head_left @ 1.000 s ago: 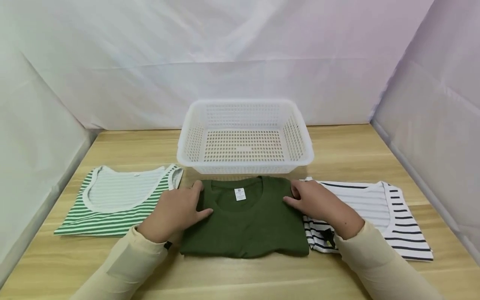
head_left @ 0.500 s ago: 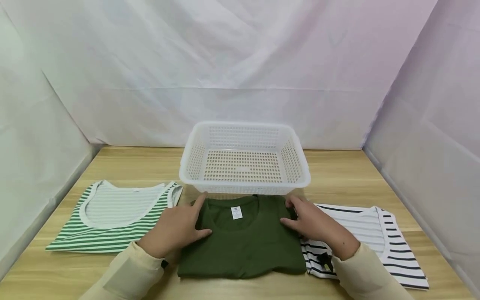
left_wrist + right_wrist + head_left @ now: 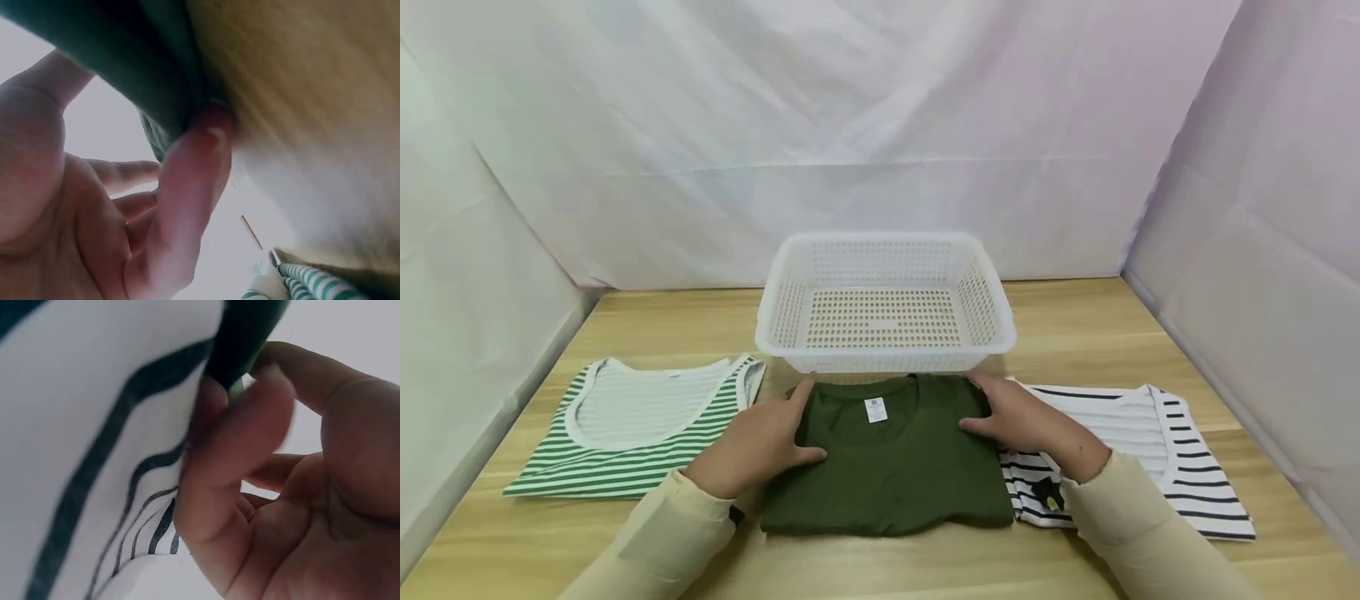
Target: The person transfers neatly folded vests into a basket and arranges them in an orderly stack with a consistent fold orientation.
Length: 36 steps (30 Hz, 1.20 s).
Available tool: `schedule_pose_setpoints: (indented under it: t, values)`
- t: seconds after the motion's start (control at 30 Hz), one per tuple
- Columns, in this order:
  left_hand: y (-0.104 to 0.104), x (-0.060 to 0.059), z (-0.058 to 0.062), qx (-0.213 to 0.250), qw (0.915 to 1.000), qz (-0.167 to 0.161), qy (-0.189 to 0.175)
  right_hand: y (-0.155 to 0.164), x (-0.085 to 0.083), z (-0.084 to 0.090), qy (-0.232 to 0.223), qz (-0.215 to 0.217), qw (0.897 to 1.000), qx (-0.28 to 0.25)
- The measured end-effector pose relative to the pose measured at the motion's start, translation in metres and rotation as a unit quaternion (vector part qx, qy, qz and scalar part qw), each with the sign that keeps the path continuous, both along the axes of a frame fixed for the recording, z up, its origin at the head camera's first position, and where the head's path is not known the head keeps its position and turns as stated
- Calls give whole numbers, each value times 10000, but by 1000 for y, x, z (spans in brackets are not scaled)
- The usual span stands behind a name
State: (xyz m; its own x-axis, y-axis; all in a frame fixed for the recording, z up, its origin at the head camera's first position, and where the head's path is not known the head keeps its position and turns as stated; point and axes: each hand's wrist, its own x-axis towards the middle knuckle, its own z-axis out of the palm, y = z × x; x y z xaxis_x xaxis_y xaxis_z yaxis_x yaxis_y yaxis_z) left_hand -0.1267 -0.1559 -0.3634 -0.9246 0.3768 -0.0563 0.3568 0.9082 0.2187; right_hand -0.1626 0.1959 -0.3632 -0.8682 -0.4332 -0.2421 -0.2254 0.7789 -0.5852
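Both hands, left [image 3: 752, 446] and right [image 3: 1026, 421], pinched the folded green shirt's [image 3: 887, 462] side edges; an uneven lift risked unfolding it.

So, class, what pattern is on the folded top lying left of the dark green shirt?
Green and white stripes, clearest in the head view.

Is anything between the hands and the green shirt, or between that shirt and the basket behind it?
Nothing visible. The left hand and right hand already grip the folded green shirt at its side edges. The white basket sits directly behind it, empty, with nothing on the strip of table between.
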Motion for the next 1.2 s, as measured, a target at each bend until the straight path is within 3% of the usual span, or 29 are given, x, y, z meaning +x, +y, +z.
schedule_pose_setpoints:
  t: [0.3, 0.47, 0.63, 0.77, 0.97, 1.2]
  values:
    - [1, -5, -2, 513, 9970, -228, -523, 4, -2, -1, 108, 140, 9997, 153]
    - [-1, -9, 3, 644, 9951, -303, -688, 2, -4, 3, 294, 192, 9989, 311]
    - [-6, -14, 9, 909, 9905, -430, -933, -1, -5, 8, 344, 511, 9979, 186]
    - [-11, -18, 7, 1307, 9799, -451, -1441, -3, -4, 8, 198, 598, 9980, 27]
    - [-19, -22, 1, 1900, 9593, -848, -1911, -2, -1, 4, -86, 625, 9977, -253]
    - [-24, -17, 12, 1767, 9436, -1348, -2454, -2, 5, 9, -581, 765, 9934, -626]
